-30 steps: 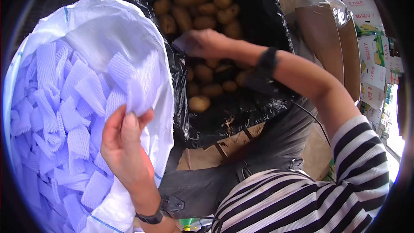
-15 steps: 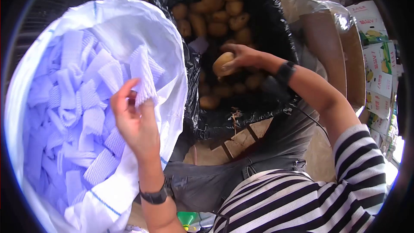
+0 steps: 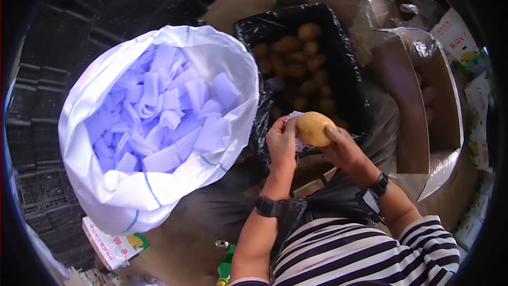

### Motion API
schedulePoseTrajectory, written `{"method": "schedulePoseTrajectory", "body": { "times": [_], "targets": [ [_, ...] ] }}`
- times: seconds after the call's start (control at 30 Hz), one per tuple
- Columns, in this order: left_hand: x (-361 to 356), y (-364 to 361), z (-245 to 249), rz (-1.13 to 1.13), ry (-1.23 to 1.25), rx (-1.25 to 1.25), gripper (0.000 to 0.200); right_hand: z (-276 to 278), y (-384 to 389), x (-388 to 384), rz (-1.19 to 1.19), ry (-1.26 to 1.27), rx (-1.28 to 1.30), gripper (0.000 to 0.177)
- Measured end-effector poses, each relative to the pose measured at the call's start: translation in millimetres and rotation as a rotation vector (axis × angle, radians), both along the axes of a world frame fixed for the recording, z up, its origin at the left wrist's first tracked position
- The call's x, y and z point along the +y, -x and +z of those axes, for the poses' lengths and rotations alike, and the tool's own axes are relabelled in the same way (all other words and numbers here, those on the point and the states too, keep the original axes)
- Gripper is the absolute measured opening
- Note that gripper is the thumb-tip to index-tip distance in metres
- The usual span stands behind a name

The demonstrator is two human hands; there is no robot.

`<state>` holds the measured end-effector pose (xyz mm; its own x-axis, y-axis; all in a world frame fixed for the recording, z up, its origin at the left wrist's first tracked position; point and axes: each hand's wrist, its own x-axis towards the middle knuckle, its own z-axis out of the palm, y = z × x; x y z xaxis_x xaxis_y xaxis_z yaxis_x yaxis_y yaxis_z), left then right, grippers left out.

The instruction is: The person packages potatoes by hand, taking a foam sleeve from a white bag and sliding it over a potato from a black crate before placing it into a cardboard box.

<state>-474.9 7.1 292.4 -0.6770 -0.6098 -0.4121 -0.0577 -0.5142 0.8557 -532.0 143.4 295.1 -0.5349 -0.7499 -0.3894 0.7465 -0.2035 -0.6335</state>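
Fingers of my left hand [image 3: 281,140] pinch one foam sleeve [image 3: 300,144] against one yellow fruit [image 3: 315,129]; my right hand [image 3: 343,148] grips its other end, near one black-lined crate [image 3: 346,47]. I judge the fruit firm, bruisable, best cupped around. Over a dozen fruits [image 3: 288,45] lie inside; one sack [image 3: 127,193] holds sleeves [image 3: 174,100] beyond counting.

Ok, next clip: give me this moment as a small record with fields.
left hand: left hand holds a foam net
right hand: right hand grips a potato
contact: net against potato's left side; how far it covers is unclear
picture left: open white sack of foam pieces
beyond hands: container lined with black plastic, holding more potatoes
picture right: open cardboard box
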Motion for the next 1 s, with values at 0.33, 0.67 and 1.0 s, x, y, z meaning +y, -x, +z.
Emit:
{"method": "schedulePoseTrajectory", "body": {
  "times": [0.33, 0.67, 1.0],
  "targets": [
    [-26.8, -16.8, 57.2, -0.221, 1.258, -0.125, 0.041, 44.2, 53.7, 136.2, -0.702, -1.174, 1.326, 0.033],
    [-204.7, -90.6, 24.7, -0.544, 1.419, -0.891, 0.034, -1.4, 123.6, -3.3, 0.559, -0.729, 0.991, 0.031],
    [-201.0, -73.9, 57.0, -0.094, 1.098, -0.527, 0.028, -253.3, 42.0, -137.2, 1.625, -0.356, 1.038, 0.036]
  ]
}}
